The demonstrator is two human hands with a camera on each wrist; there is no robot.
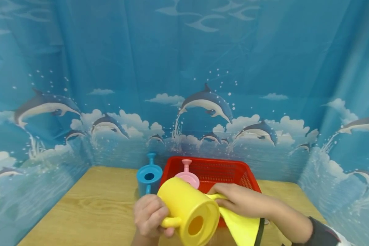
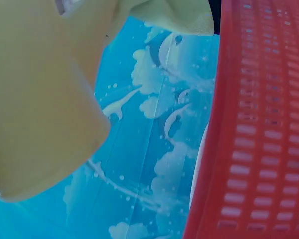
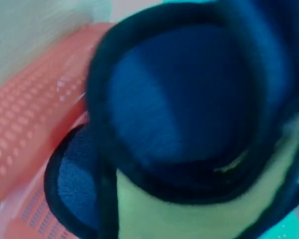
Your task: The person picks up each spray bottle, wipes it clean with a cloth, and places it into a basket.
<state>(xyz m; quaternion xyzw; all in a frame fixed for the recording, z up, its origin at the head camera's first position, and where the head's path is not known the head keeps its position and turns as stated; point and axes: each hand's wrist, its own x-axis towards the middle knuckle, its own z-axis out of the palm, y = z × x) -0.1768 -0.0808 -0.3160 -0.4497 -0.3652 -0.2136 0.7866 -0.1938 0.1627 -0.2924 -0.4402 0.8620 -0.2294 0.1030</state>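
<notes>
My left hand (image 1: 150, 215) grips the handle of a yellow watering can (image 1: 187, 201), which is tilted with its round top opening facing down toward me. The can's smooth side (image 2: 40, 109) fills the left of the left wrist view. A yellow cloth (image 1: 241, 227) with a dark edge hangs from my right hand (image 1: 243, 201), whose fingers pinch it around the can's yellow spout. Up close in the right wrist view, folds of the cloth (image 3: 154, 109) show a dark blue side and black trim.
Behind the can stands a red perforated basket (image 1: 249, 171) with a pink watering can (image 1: 187, 177) in it. A blue watering can (image 1: 142, 176) stands left of the basket on the wooden table (image 1: 89, 208). A dolphin-print curtain (image 1: 141, 68) surrounds the table.
</notes>
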